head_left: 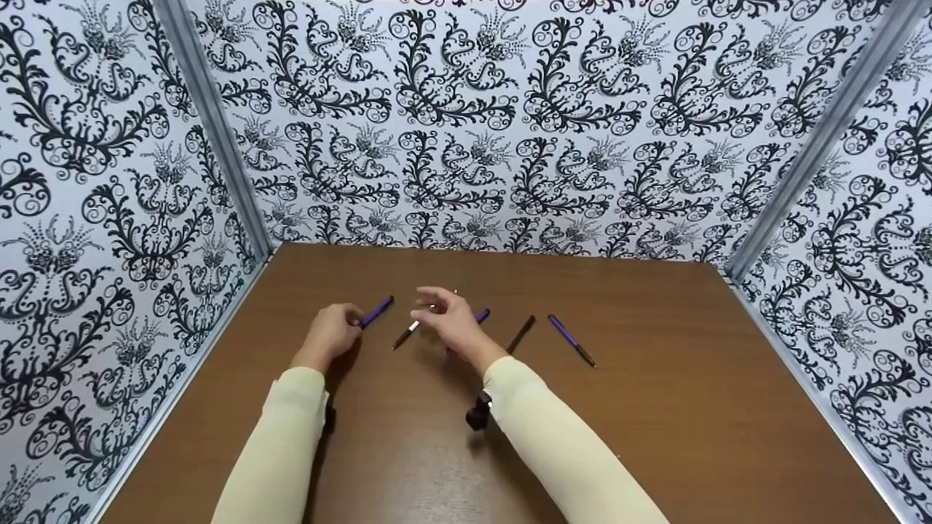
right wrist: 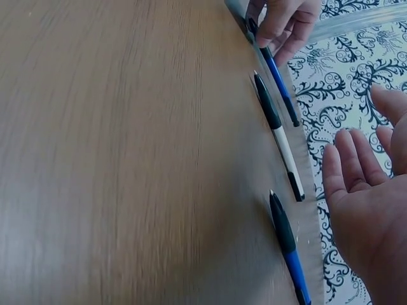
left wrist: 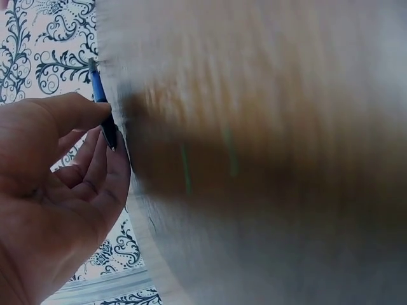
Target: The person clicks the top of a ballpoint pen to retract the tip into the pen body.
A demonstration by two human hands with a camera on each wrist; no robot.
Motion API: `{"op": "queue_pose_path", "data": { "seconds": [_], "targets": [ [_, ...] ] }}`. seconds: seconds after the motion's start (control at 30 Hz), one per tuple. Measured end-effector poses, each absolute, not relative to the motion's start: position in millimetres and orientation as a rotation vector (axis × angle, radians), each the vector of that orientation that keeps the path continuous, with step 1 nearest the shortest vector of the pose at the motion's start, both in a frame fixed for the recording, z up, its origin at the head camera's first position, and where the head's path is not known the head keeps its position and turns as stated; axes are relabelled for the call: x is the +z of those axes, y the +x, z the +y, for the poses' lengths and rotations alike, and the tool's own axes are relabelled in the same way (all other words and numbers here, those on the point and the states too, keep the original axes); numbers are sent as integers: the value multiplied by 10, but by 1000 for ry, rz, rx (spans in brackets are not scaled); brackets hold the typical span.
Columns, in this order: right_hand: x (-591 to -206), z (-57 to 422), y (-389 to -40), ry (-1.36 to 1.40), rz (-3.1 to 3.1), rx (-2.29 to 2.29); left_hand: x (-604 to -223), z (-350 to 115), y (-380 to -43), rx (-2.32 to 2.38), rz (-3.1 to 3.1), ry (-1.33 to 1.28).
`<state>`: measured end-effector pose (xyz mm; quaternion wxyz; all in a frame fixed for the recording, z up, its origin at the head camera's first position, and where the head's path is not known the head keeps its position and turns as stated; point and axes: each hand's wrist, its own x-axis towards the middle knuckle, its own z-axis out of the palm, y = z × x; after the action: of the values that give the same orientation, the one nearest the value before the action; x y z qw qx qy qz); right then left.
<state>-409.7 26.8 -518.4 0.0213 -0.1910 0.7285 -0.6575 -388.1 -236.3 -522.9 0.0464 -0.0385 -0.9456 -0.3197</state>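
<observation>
Head view, blue-and-black ballpoint pen (head_left: 377,311) pinched near its tip in my left hand (head_left: 337,329), leftmost in the row, white-and-black ballpoint pen (head_left: 405,336) on the brown table (head_left: 692,407) between my hands, my right hand (head_left: 453,322) empty, thumb and fingers apart.

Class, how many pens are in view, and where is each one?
5, left to right: first blue pen, in the left hand; white pen; second blue pen, partly behind the right hand; black pen; third blue pen, farthest right. Others may be hidden.

no legible text or numbers
</observation>
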Motion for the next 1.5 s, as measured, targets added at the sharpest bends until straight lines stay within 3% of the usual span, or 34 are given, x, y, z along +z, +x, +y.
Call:
{"op": "queue_pose_path", "data": {
  "seconds": [0.43,1.5],
  "targets": [
    [-5189,168,-4109,-602,2202,-2095,-5238,-2359,-3923,-1079,-2873,-75],
    [-5115,159,-4228,-434,2275,-2221,-4999,-1934,-3912,-1360,-2651,-246]
  ]
}}
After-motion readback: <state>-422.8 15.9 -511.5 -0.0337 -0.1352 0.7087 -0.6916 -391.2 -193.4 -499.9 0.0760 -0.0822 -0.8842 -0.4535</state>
